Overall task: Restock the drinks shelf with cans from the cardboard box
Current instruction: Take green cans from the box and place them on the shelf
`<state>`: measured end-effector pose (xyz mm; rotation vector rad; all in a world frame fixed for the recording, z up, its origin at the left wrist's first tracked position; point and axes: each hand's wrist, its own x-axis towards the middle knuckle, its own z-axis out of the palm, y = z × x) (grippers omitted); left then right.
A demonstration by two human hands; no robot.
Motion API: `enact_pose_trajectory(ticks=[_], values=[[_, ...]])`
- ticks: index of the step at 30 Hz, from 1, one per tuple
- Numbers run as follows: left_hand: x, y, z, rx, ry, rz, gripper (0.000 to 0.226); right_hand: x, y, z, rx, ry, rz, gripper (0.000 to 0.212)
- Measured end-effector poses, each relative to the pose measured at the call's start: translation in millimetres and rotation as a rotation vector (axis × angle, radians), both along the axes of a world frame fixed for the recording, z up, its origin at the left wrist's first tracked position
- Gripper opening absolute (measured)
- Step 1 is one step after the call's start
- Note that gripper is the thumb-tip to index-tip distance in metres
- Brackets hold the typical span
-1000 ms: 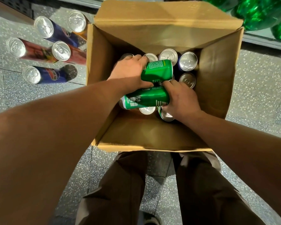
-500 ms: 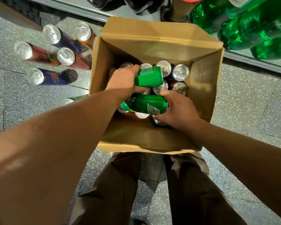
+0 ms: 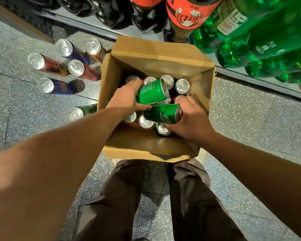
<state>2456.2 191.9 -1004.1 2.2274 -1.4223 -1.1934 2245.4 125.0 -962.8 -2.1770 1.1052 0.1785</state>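
Left hand [image 3: 125, 100] wraps upper green can [image 3: 151, 92], right hand [image 3: 191, 119] wraps lower green can [image 3: 162, 113]; box cans [image 3: 182, 86] partly hidden; six floor cans [image 3: 76, 68].

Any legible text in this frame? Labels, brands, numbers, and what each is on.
No text reads cleanly enough to quote.
Red bottle label: big white stylised characters, cropped, unreadable.
Green bottle, white panel: fine print, too small.
Upper green can, in left hand: white print block, blurred.
Lower green can, in right hand: white logo strokes, blurred.
Floor cans: artwork smeared, nothing legible.
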Motion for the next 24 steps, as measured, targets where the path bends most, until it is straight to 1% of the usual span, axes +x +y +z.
enact_pose_trajectory(ticks=[4, 7, 11, 17, 19, 21, 22, 24], values=[[1, 3, 30, -0.034, 0.068, 0.066, 0.063, -3, -6, 30, 0.042, 0.003, -0.058, 0.061], [3, 1, 60, -0.084, 0.093, 0.09, 0.067, -1, -16, 62, 0.092, 0.014, -0.097, 0.06], [8, -1, 102, -0.17, 0.138, 0.115, 0.061, 3, -29, 107, 0.087, 0.021, -0.118, 0.065], [11, 0, 168, -0.26, 0.228, 0.238, 0.054, 10, -38, 170, 0.033, -0.043, -0.163, 0.067], [10, -1, 191, -0.265, 0.205, 0.242, 0.053, 12, -44, 189, 0.047, -0.047, -0.168, 0.069], [7, -5, 212, -0.284, 0.2, 0.254, 0.053, 13, -50, 208, 0.041, -0.102, -0.154, 0.069], [6, -7, 223, -0.299, 0.208, 0.27, 0.054, 13, -53, 217, 0.026, -0.138, -0.146, 0.069], [2, -11, 243, -0.313, 0.213, 0.311, 0.056, 15, -61, 234, 0.006, -0.187, -0.137, 0.062]])
